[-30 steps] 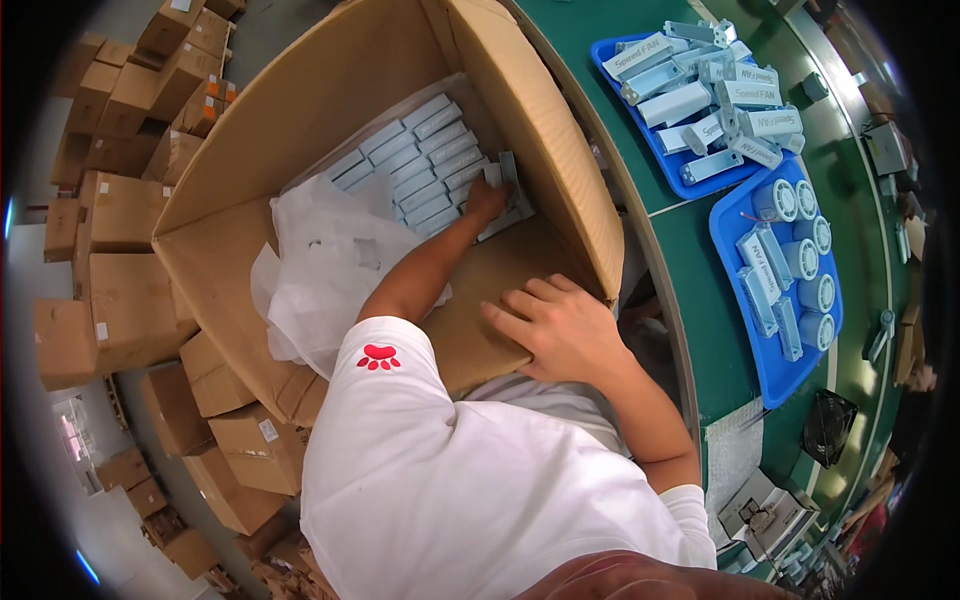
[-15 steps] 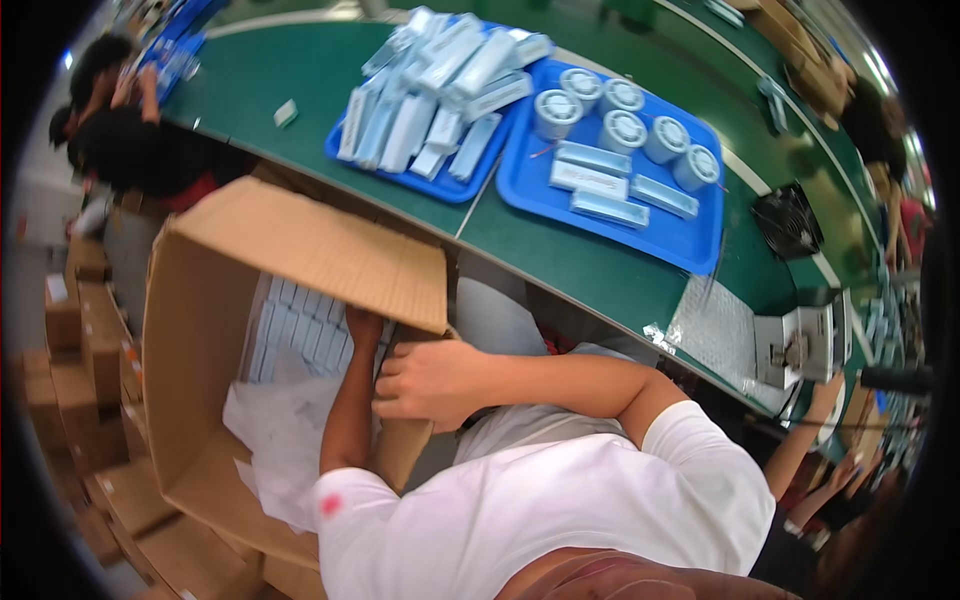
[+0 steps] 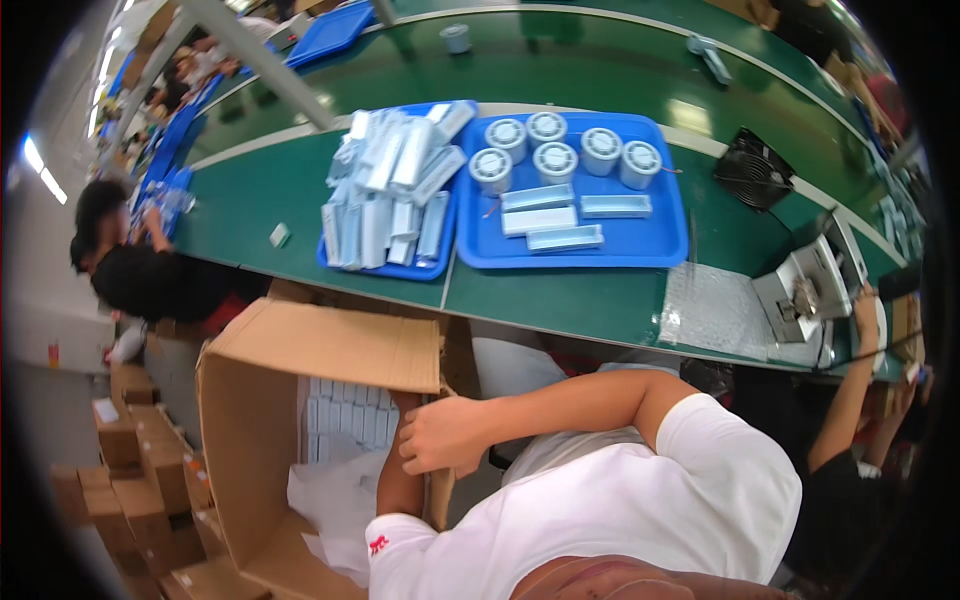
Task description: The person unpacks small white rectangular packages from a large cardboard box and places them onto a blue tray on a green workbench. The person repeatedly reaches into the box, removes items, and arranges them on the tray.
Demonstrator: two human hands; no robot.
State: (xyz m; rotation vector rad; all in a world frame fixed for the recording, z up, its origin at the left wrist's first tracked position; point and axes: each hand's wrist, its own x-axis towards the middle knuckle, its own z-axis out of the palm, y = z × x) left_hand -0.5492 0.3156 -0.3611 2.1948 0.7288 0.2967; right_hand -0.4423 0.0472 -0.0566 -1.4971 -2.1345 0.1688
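Observation:
A large open cardboard box (image 3: 250, 440) stands in front of me at the left, tilted toward me. Inside it lie rows of small white-and-blue blocks (image 3: 345, 413) and a crumpled white sheet (image 3: 335, 485). My left arm reaches down into the box. Only the wrist end of my left hand (image 3: 405, 400) shows beside the upper flap (image 3: 340, 340); its fingers are hidden. My right hand (image 3: 440, 436) is closed over the box's right edge, with its fingers bent across the cardboard toward my left forearm.
On the green table (image 3: 570, 305) are a blue tray (image 3: 660, 245) with fan-topped round units and long pieces, another blue tray (image 3: 440, 255) heaped with long pieces, a black fan (image 3: 755, 170) and a white device (image 3: 800, 290). A person (image 3: 150, 270) works at the left; cartons (image 3: 140, 500) are stacked below.
My view has turned, so the table, trays and box sit differently in it. My left hand has gone further behind the flap, while my right hand stays at the box edge.

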